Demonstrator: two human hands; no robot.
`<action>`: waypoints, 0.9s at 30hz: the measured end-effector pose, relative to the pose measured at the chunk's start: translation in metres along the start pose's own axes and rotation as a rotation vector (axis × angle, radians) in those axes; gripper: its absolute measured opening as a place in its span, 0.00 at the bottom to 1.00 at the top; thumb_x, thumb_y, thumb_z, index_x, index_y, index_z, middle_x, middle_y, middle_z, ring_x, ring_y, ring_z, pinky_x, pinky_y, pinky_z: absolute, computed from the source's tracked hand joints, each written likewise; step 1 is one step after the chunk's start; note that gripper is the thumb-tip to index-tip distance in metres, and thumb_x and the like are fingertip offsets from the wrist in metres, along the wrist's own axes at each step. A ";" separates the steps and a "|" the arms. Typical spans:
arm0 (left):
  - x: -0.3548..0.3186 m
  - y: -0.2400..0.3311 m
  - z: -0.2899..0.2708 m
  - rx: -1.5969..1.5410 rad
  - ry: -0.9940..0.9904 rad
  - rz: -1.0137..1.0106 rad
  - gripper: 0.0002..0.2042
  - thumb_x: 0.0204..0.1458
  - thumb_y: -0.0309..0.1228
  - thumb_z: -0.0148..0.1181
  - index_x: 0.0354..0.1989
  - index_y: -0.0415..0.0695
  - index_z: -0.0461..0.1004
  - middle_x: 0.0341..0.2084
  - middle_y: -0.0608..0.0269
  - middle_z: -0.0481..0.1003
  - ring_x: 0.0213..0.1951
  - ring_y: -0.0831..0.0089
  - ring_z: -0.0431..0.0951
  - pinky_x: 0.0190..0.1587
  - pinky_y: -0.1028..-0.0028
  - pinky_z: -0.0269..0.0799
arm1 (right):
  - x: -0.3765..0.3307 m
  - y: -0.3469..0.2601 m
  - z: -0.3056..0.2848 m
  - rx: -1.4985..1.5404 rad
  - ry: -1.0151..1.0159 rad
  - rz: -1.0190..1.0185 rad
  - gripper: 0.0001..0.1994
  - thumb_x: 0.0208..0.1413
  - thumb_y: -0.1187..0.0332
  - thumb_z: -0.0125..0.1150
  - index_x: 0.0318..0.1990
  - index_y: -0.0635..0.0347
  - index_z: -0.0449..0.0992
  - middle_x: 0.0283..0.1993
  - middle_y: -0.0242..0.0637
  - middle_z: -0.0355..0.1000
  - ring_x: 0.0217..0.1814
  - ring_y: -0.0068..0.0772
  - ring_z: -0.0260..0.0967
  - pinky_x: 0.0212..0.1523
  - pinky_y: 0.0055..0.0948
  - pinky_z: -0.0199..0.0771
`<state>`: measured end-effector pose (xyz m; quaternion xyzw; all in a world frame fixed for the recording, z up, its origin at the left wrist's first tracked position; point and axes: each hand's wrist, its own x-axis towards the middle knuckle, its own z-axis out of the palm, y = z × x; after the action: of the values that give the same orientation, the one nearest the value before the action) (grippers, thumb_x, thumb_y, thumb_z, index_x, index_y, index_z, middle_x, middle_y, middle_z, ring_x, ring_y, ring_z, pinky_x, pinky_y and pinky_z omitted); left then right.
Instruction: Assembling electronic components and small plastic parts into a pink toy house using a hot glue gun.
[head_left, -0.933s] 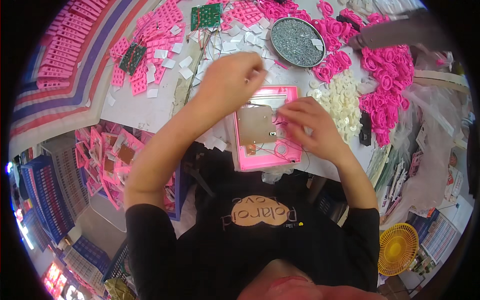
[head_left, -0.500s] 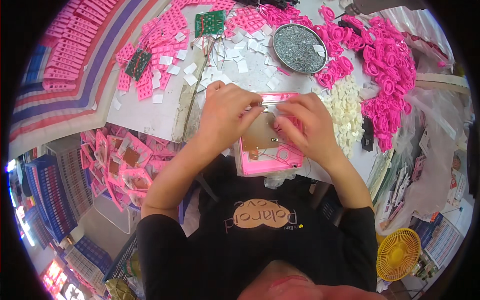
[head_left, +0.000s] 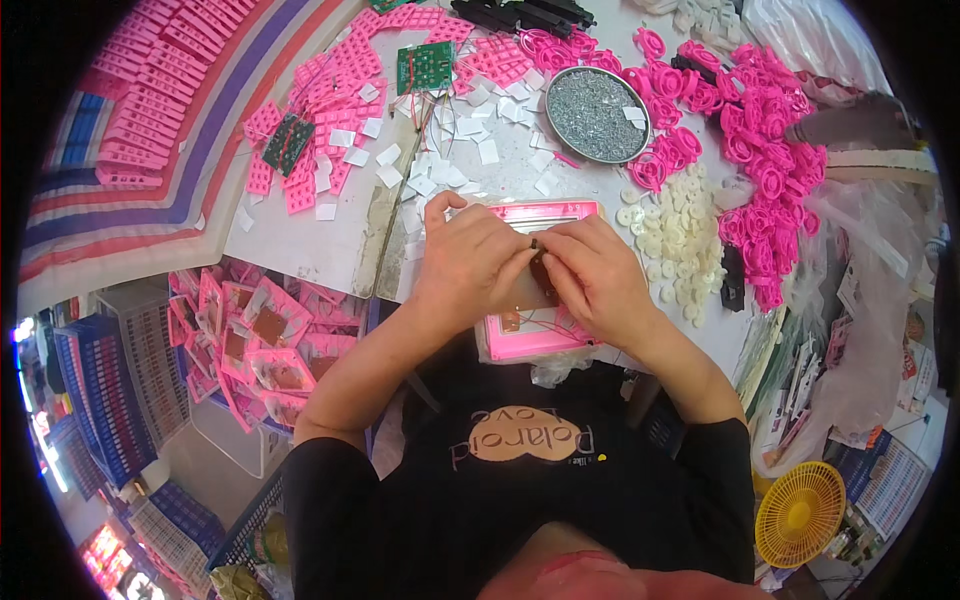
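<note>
A pink plastic housing (head_left: 520,349) lies in front of me at the table's near edge, with a brown circuit board (head_left: 524,294) and thin red wires inside it. My left hand (head_left: 468,258) and my right hand (head_left: 598,278) meet above the board. Their thumbs and forefingers are pinched together at a tiny dark part (head_left: 535,245), too small to name. Both hands are closed at the fingertips and hide much of the housing's middle.
A round metal tray of screws (head_left: 597,112) stands beyond the housing. White round plastic parts (head_left: 677,240) and a heap of pink ring-shaped parts (head_left: 765,150) lie right. Green circuit boards (head_left: 425,68) and white squares (head_left: 488,151) lie left; more pink housings (head_left: 270,325) fill a container below.
My hands have come closer together and slightly nearer to me, and their fingertips now meet over the board. The view has shifted slightly.
</note>
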<state>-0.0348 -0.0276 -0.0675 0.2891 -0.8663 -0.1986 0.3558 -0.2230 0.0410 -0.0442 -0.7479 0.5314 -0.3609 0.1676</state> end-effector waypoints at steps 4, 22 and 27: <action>-0.003 0.001 0.000 -0.014 0.017 0.010 0.07 0.43 0.27 0.70 0.27 0.50 0.76 0.21 0.71 0.72 0.27 0.71 0.73 0.48 0.62 0.57 | -0.002 0.000 -0.013 0.037 -0.036 0.020 0.12 0.52 0.76 0.62 0.45 0.63 0.78 0.40 0.41 0.75 0.42 0.45 0.72 0.42 0.38 0.73; -0.007 -0.007 -0.001 -0.177 -0.007 -0.288 0.04 0.45 0.26 0.68 0.27 0.46 0.78 0.24 0.67 0.77 0.30 0.69 0.76 0.46 0.67 0.60 | -0.036 0.002 -0.053 0.185 -0.227 0.101 0.13 0.48 0.74 0.66 0.44 0.61 0.79 0.37 0.38 0.76 0.41 0.43 0.71 0.44 0.37 0.71; -0.005 0.005 -0.010 -0.189 -0.139 -0.222 0.05 0.45 0.26 0.69 0.31 0.47 0.79 0.26 0.69 0.78 0.30 0.73 0.77 0.47 0.70 0.60 | -0.026 0.114 -0.141 -0.254 0.131 0.419 0.11 0.55 0.74 0.62 0.45 0.63 0.81 0.36 0.36 0.77 0.33 0.26 0.72 0.35 0.25 0.71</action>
<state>-0.0267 -0.0223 -0.0608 0.3338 -0.8289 -0.3370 0.2965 -0.4060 0.0403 -0.0297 -0.6114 0.7257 -0.2961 0.1089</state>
